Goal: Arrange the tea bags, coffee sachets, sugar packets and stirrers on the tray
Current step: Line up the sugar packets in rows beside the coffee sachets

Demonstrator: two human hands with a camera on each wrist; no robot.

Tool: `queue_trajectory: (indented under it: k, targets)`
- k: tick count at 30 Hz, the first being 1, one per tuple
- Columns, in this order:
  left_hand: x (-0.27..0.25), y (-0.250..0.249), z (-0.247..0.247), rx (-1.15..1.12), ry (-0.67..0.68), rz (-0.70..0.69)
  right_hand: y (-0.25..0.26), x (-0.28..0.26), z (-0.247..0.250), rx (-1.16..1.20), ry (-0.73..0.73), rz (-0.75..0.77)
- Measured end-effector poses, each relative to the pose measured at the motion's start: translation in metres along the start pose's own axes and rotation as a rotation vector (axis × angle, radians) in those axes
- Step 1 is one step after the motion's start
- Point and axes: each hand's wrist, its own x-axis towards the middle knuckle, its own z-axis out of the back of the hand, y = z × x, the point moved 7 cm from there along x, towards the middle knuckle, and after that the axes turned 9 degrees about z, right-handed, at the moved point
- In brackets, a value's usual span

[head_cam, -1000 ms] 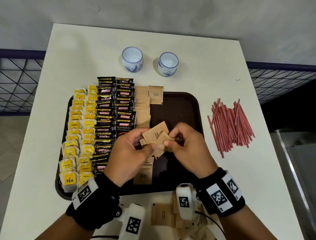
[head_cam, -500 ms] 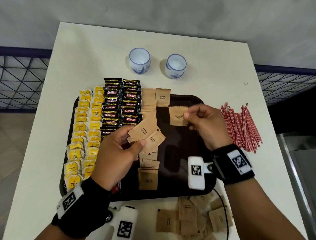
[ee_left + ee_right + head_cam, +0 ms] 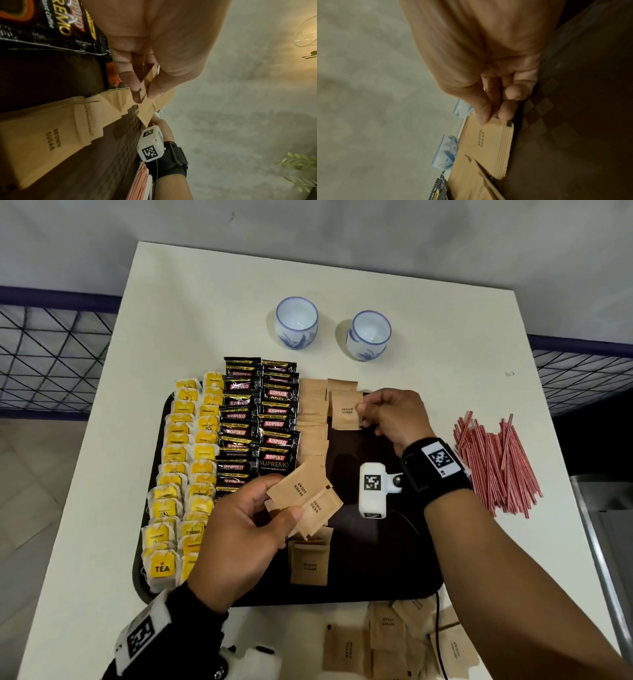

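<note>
A dark brown tray (image 3: pixel 387 559) holds yellow tea bags (image 3: pixel 178 474) on its left, black coffee sachets (image 3: pixel 260 422) beside them and a column of brown sugar packets (image 3: pixel 311 419). My right hand (image 3: pixel 390 414) pinches one sugar packet (image 3: pixel 346 410) (image 3: pixel 486 143) by its edge at the tray's far end, just right of that column. My left hand (image 3: pixel 246 525) grips a few sugar packets (image 3: pixel 305 498) (image 3: pixel 145 106) fanned out above the tray's middle. Red stirrers (image 3: pixel 496 463) lie in a heap on the table right of the tray.
Two white and blue cups (image 3: pixel 296 321) (image 3: pixel 368 335) stand beyond the tray. Loose sugar packets (image 3: pixel 387 642) lie on the white table (image 3: pixel 205 313) at its near edge. More sugar packets (image 3: pixel 310 563) rest at the tray's near middle. Railings flank the table.
My right hand pulled one sugar packet away from the bunch and carried it to the tray's far end beside the sugar column. My left hand kept the other packets, roughly in place.
</note>
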Motion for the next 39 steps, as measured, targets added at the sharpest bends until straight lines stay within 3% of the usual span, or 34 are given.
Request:
queue_trajectory:
  k: [19,39]
  targets:
    - [-0.001,0.003,-0.006,0.006,0.014,-0.018,0.004,0.011,-0.007,-0.184,-0.066,0.100]
    - [0.003,-0.001,-0.007,-0.002,0.006,-0.011,0.009,0.002,0.003,-0.197,-0.122,0.117]
